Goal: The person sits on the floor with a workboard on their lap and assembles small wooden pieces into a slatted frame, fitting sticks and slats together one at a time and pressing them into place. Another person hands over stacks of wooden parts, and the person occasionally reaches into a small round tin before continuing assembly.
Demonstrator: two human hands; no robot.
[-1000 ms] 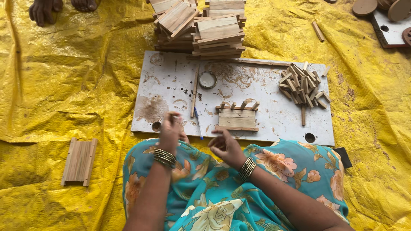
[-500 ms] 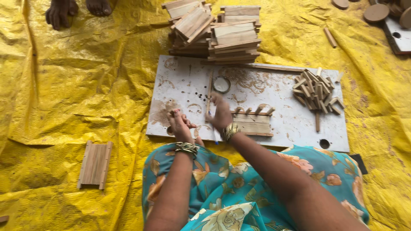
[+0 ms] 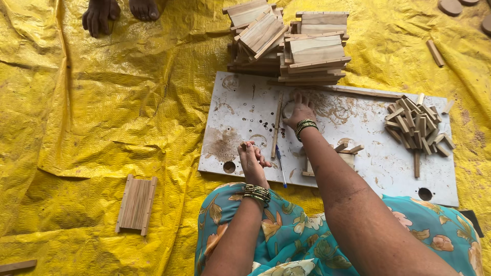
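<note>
Far left, on the crumpled yellow tarpaulin (image 3: 92, 102): a small flat wooden slat panel (image 3: 136, 204), lying well apart from the work; a loose strip of wood (image 3: 18, 266) at the bottom-left corner. Top left: another person's bare feet (image 3: 120, 13) at the edge of the tarpaulin. Centre: a stained white board (image 3: 240, 110) with drilled holes, laid flat on the tarpaulin. Left hand (image 3: 251, 161) at the near edge of that board, fingers curled in loosely, resting on it; whether anything small is pinched inside cannot be told. Just right of it: a blue pen (image 3: 281, 163) lying on the board, and a long thin wooden stick (image 3: 276, 125) running up the board. Right hand (image 3: 300, 111) stretched forward over the board, fingers spread and pressed down on a small round ring-shaped object (image 3: 288, 108), mostly hidden beneath them; not closed around it. Beyond, at the board's far edge: a tall stack of wooden slats (image 3: 286, 43). Under the right forearm: a part-built wooden piece (image 3: 348, 152), partly covered. Further right on the board: a heap of short wooden sticks (image 3: 417, 125). Far right, off the board: a single wooden block (image 3: 435, 52) on the tarpaulin.
</note>
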